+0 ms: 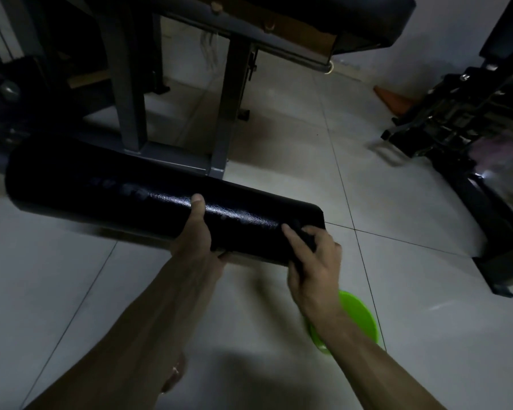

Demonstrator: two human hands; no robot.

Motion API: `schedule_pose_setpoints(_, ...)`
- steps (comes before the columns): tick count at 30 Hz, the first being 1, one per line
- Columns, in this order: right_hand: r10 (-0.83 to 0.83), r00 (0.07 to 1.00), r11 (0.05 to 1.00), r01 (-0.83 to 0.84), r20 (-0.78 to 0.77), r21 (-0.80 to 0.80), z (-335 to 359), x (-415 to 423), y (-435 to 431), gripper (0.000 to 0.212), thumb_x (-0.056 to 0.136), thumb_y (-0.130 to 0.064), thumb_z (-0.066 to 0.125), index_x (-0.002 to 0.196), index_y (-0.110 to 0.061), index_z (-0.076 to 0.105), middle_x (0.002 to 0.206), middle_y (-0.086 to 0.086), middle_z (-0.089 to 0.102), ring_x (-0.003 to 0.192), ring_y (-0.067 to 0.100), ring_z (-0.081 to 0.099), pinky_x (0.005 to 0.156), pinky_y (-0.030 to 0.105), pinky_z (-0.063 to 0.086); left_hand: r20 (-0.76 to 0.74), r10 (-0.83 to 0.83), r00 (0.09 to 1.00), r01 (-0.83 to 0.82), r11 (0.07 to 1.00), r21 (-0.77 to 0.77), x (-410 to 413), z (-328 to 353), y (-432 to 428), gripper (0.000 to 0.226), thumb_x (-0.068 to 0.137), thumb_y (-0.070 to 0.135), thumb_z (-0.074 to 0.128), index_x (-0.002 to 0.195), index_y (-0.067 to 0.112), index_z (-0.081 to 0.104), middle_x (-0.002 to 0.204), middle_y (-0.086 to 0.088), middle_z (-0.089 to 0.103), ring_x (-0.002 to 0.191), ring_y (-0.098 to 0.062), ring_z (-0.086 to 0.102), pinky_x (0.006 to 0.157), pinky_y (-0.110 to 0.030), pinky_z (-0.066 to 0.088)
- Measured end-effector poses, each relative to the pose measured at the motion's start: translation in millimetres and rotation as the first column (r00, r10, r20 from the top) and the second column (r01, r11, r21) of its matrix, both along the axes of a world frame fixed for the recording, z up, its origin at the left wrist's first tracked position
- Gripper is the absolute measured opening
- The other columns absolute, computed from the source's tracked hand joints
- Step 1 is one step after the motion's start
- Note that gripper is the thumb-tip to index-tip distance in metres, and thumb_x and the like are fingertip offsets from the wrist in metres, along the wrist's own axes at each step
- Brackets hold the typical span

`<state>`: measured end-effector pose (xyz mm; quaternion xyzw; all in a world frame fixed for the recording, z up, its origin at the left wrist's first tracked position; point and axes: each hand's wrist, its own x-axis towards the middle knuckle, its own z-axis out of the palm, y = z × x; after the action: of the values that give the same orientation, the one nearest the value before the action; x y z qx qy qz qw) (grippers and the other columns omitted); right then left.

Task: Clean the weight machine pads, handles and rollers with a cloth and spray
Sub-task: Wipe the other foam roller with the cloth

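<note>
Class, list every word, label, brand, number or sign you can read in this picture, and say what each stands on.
None can be read.
The roller that the left hand grips bears faint pale marks, too blurred to tell as letters.
The cloth in the right hand, the green bowl and the frame show no text.

A small, dim gym room: a grey steel machine frame [131, 99] under a padded seat [367, 19], a black padded roller [116, 187], and pale floor tiles [279, 149].
</note>
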<state>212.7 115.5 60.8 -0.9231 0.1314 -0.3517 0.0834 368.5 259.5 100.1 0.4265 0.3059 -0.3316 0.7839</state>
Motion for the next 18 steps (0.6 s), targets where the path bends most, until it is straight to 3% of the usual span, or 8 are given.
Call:
schedule_pose_setpoints(4, 0.15, 0.987, 0.989, -0.15, -0.063, -0.007, 15, 65, 43, 0.061, 0.078, -0.01, 0.07, 0.139, -0.021, 0.065, 0.123, 0.017, 0.058, 0.106, 0.035, 0.057, 0.084, 0.044, 0.04, 0.004, -0.024, 1.0, 0.025, 0.997, -0.067, 0, 7, 2, 0.072, 0.082, 0.061, 0.075, 0.136, 0.017, 0.056, 0.122, -0.011, 0.069, 0.093, -0.03, 0.07, 0.042, -0.039, 0.056)
schedule_pose_setpoints(7, 0.225, 0.962, 0.971, -0.234, -0.154, -0.045, 27, 71, 45, 0.055, 0.084, -0.02, 0.062, 0.139, -0.022, 0.065, 0.124, 0.016, 0.058, 0.104, 0.034, 0.056, 0.083, 0.043, 0.039, -0.012, -0.023, 1.0, 0.022, 0.997, -0.076, 1, 4, 8, 0.08, 0.08, 0.069, 0.072, 0.138, 0.017, 0.053, 0.124, -0.013, 0.067, 0.101, -0.034, 0.069, 0.051, -0.047, 0.06)
schedule_pose_setpoints(10, 0.142, 0.981, 0.983, -0.156, -0.132, -0.098, 25, 31, 8, 0.06, 0.083, -0.009, 0.063, 0.141, -0.022, 0.064, 0.125, 0.013, 0.058, 0.109, 0.035, 0.058, 0.087, 0.043, 0.038, -0.012, 0.107, 0.994, -0.107, 0.994, 0.002, 10, 6, 27, 0.089, 0.079, 0.077, 0.066, 0.145, 0.021, 0.046, 0.127, -0.009, 0.063, 0.101, -0.031, 0.065, 0.066, -0.045, 0.057)
schedule_pose_setpoints(14, -0.032, 0.999, 0.998, 0.029, -0.04, -0.061, 17, -1, -5, 0.074, 0.071, 0.0, 0.064, 0.141, -0.022, 0.061, 0.123, 0.014, 0.056, 0.111, 0.033, 0.056, 0.086, 0.04, 0.035, -0.027, 0.252, 0.967, -0.253, 0.967, -0.024, 38, 7, 62, 0.09, 0.081, 0.085, 0.053, 0.15, 0.027, 0.041, 0.131, -0.009, 0.06, 0.084, -0.03, 0.062, 0.062, -0.046, 0.055)
schedule_pose_setpoints(18, 0.053, 0.996, 0.998, -0.055, -0.07, -0.029, 18, 52, 35, 0.074, 0.074, -0.003, 0.066, 0.143, -0.025, 0.055, 0.125, 0.016, 0.054, 0.112, 0.034, 0.053, 0.088, 0.04, 0.036, -0.046, 0.283, 0.958, -0.285, 0.958, -0.041, 56, 10, 84, 0.086, 0.086, 0.081, 0.049, 0.152, 0.026, 0.039, 0.136, -0.012, 0.059, 0.081, -0.031, 0.06, 0.065, -0.049, 0.055)
